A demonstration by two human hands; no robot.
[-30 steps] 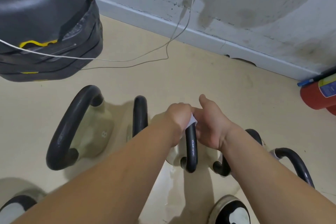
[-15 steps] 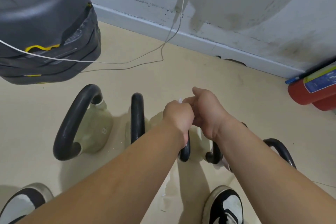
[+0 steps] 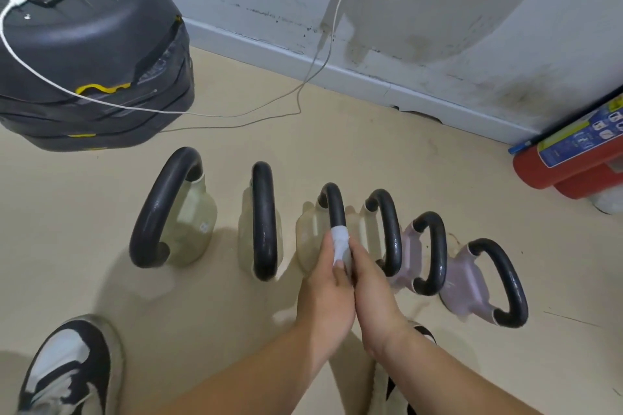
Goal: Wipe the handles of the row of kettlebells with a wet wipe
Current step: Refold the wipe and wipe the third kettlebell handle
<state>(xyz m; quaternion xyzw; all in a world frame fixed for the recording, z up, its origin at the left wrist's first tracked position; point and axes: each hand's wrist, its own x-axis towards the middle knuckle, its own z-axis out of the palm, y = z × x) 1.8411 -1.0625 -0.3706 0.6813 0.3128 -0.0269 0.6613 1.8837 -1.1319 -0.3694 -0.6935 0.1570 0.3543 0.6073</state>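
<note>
Several kettlebells stand in a row on the beige floor, each with a black handle. The biggest (image 3: 161, 209) is at the left, then a second (image 3: 264, 219), the third (image 3: 333, 205) in the middle, a fourth (image 3: 387, 229), and two pale purple ones (image 3: 433, 253) (image 3: 502, 280) at the right. A white wet wipe (image 3: 339, 241) is wrapped round the near part of the third handle. My left hand (image 3: 325, 286) and my right hand (image 3: 371, 283) press together around that wipe and handle, the near end of the handle hidden under them.
A black suitcase (image 3: 87, 44) with a phone on top lies at the back left; a white charging cable (image 3: 303, 84) runs from it across the floor to a wall socket. A red fire extinguisher (image 3: 573, 158) lies at the right by the wall. My shoes (image 3: 70, 367) are in the foreground.
Both hands have slid with the wipe from the far top of the third handle down to its near end. The view has pulled back, showing the whole row.
</note>
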